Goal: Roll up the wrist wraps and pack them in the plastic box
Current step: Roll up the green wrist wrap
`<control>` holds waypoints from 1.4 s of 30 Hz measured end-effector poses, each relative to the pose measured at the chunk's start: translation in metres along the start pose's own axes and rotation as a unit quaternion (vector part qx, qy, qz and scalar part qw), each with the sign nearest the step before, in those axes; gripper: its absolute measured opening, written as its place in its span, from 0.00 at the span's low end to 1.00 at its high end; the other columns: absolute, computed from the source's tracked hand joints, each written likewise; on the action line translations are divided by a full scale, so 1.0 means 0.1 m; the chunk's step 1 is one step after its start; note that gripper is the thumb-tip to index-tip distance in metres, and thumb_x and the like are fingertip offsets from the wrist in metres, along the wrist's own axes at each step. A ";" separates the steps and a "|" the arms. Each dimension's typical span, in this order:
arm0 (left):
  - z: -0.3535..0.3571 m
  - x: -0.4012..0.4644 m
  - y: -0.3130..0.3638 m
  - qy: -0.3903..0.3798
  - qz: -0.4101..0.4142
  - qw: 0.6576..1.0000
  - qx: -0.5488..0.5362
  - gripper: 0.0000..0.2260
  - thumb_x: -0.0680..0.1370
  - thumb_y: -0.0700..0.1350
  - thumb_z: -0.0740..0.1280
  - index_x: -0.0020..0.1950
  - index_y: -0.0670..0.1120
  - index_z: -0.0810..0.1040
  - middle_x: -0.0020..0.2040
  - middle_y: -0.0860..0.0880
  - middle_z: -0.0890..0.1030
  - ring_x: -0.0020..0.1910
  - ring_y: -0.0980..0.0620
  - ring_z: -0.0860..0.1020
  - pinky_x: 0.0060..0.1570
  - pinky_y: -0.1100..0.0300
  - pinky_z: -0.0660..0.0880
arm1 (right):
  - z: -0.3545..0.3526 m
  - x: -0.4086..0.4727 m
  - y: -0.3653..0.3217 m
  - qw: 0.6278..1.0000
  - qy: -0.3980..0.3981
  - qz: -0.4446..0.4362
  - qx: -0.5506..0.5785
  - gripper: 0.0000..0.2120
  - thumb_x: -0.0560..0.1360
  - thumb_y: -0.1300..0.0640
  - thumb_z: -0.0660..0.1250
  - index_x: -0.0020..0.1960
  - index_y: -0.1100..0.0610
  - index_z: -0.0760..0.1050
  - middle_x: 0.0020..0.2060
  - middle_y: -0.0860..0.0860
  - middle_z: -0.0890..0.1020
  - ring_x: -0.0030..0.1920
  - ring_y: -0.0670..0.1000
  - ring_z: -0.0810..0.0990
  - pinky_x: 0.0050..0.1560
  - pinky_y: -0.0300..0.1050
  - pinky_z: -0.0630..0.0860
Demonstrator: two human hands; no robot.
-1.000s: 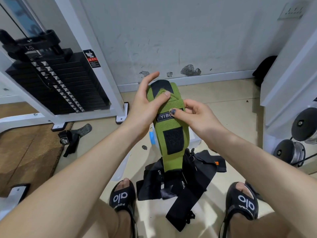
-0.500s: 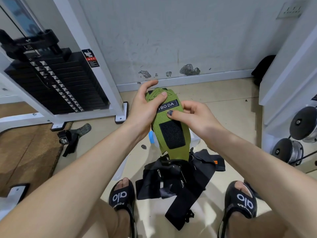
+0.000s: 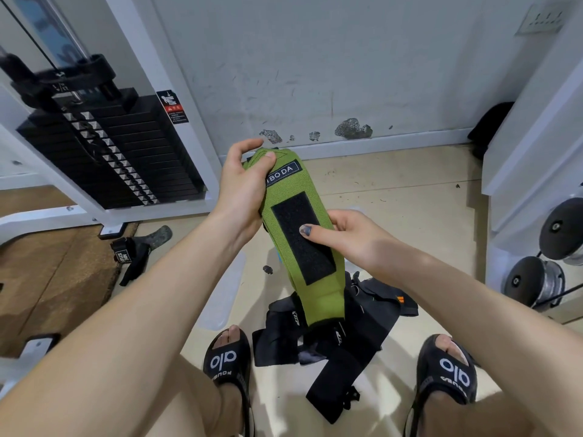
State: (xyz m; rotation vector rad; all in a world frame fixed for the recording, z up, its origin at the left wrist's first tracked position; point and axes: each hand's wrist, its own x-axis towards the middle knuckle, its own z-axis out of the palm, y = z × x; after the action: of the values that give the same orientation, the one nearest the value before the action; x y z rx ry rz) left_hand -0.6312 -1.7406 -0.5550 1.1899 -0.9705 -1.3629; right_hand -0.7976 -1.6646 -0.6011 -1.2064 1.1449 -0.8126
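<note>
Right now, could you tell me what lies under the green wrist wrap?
Below the green wrist wrap, held by both hands, a pile of black wraps lies on the floor, with a blue bit at its left edge. The wrap hides whatever sits directly behind it.

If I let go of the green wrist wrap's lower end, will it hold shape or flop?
Probably flop: the green wrist wrap hangs limp below the right hand. Its woven fabric looks grippy, not slippery. The roll under the left hand may unwind if that grip loosens, since the black hook-and-loop patch lies unfastened.

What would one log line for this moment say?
step: rolling | left hand: grips green wrap top | right hand: pinches middle | black wraps: floor
</note>
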 end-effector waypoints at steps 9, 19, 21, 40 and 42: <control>-0.03 -0.06 -0.13 -0.005 -0.158 0.987 -0.017 0.21 0.84 0.47 0.66 0.76 0.53 0.63 0.55 0.42 0.82 0.34 0.51 0.84 0.29 0.58 0.81 | 0.03 0.01 -0.08 0.996 0.072 -0.028 0.052 0.08 0.82 0.56 0.69 0.50 0.60 0.82 0.42 0.52 0.87 0.42 0.48 0.86 0.40 0.38 0.79; -0.05 -0.10 -0.15 -0.010 -0.184 0.983 -0.003 0.07 0.85 0.41 0.63 0.61 0.41 0.78 0.45 0.44 0.80 0.40 0.50 0.80 0.46 0.55 0.82 | 0.03 -0.06 0.04 0.998 -0.032 0.060 -0.006 0.12 0.76 0.55 0.74 0.59 0.56 0.82 0.52 0.54 0.88 0.54 0.56 0.87 0.58 0.53 0.82; -0.08 -0.11 -0.10 -0.017 -0.210 0.977 -0.042 0.08 0.86 0.43 0.62 0.62 0.41 0.76 0.46 0.43 0.82 0.40 0.49 0.82 0.44 0.55 0.84 | 0.01 -0.10 0.03 0.999 -0.016 0.051 -0.003 0.11 0.78 0.58 0.72 0.60 0.55 0.82 0.52 0.52 0.88 0.54 0.53 0.87 0.57 0.50 0.82; -0.03 -0.24 -0.24 -0.162 -0.122 0.947 0.248 0.11 0.84 0.43 0.56 0.61 0.49 0.77 0.51 0.44 0.77 0.49 0.47 0.77 0.54 0.48 0.76 | -0.05 -0.12 -0.19 0.995 0.034 0.046 0.083 0.12 0.80 0.60 0.68 0.62 0.62 0.80 0.57 0.65 0.84 0.52 0.60 0.86 0.52 0.54 0.82; -0.03 -0.28 -0.20 -0.183 -0.085 0.929 0.310 0.15 0.78 0.42 0.55 0.55 0.52 0.79 0.49 0.43 0.78 0.47 0.46 0.77 0.56 0.45 0.79 | -0.07 -0.12 -0.24 0.991 0.026 0.066 0.114 0.13 0.81 0.59 0.66 0.62 0.65 0.80 0.59 0.66 0.82 0.53 0.60 0.83 0.58 0.56 0.80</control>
State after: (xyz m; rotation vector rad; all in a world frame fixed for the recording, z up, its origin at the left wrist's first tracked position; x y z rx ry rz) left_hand -0.6330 -1.7095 -0.5713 1.5384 -1.6837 -1.4976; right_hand -0.8052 -1.6601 -0.5746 -0.9166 1.1286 -0.8534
